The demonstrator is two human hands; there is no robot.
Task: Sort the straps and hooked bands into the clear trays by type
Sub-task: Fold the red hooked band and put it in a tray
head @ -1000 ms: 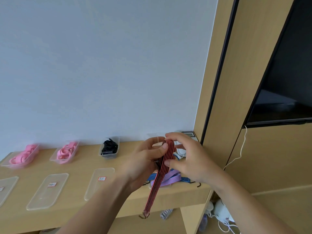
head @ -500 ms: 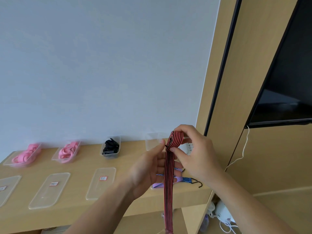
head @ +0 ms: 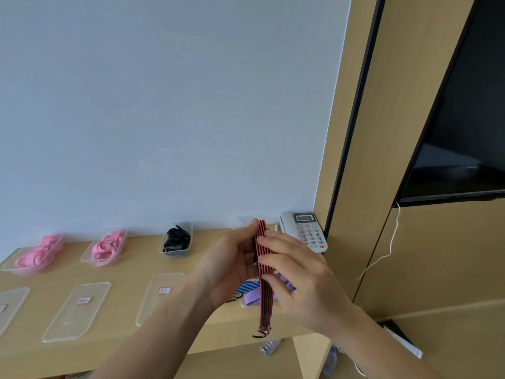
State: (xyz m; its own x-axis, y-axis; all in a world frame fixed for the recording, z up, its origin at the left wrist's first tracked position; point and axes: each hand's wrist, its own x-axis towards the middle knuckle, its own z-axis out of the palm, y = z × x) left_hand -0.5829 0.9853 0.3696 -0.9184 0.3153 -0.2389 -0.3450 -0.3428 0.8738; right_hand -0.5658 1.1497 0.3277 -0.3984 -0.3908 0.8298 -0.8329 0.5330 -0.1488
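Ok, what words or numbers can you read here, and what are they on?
Nothing reads clearly.
Phone: number keys and a small line above the screen, too small to read.
Right sticker on right lid: blurred.
Middle sticker on middle lid: blurred.
Left sticker on left lid: cut off by the picture edge, blurred.

The hooked band [head: 264,269] hangs between left hand [head: 232,266] and right hand [head: 303,283]. Behind the right hand: telephone [head: 306,231]. Left of the left hand, on the shelf [head: 136,258]: trays [head: 175,253] rearmost, lids [head: 153,305] nearer. Beneath both hands: loose straps [head: 254,296].
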